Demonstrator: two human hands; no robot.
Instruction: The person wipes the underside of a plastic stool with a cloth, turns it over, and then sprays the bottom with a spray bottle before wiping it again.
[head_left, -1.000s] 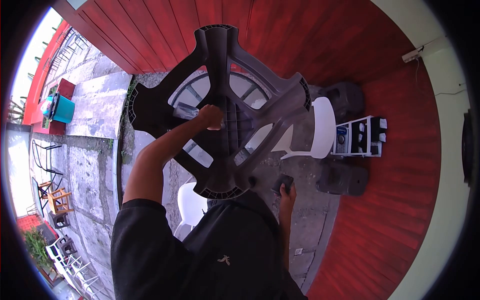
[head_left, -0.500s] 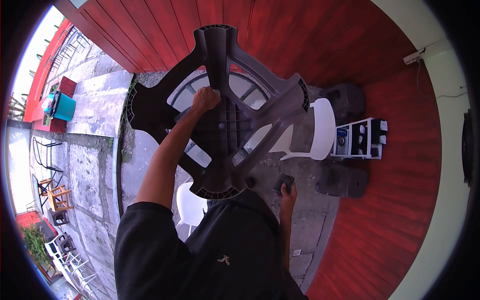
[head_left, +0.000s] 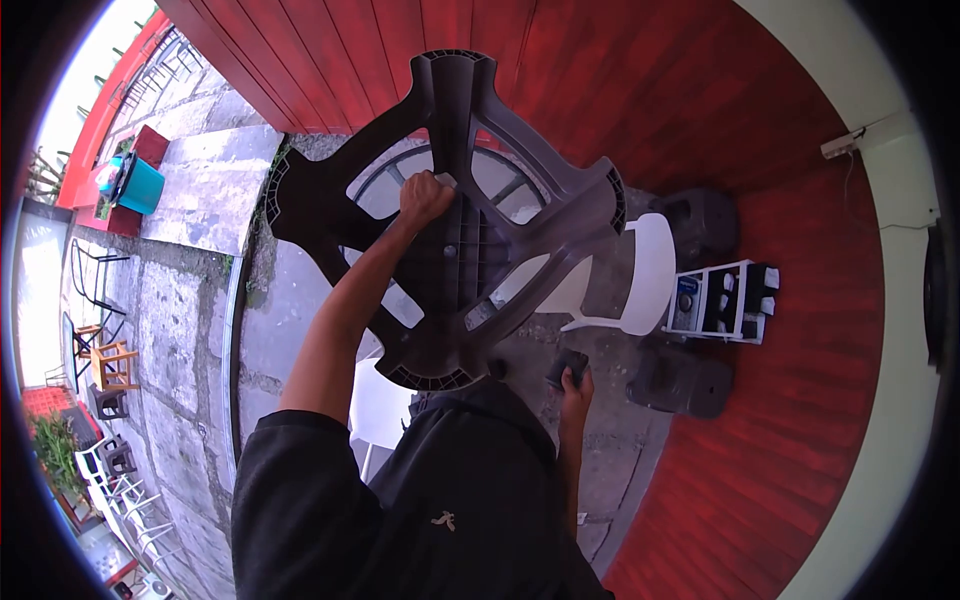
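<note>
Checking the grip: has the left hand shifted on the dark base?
Yes: the left hand moved up-frame from the dark base's hub, toward the red wall.

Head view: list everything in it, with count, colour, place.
plastic frame: 1, dark brown, centre
chairs: 2, white, one right of the frame, one below it
blocks: 2, dark grey, right, by the wall
rack: 1, white, between the blocks
bucket: 1, teal, far left
wall: 1, red planks, top and right
paving: grey stone, left
left hand: grip shut on a frame spoke
right hand: grip shut on dark object, low centre
</note>
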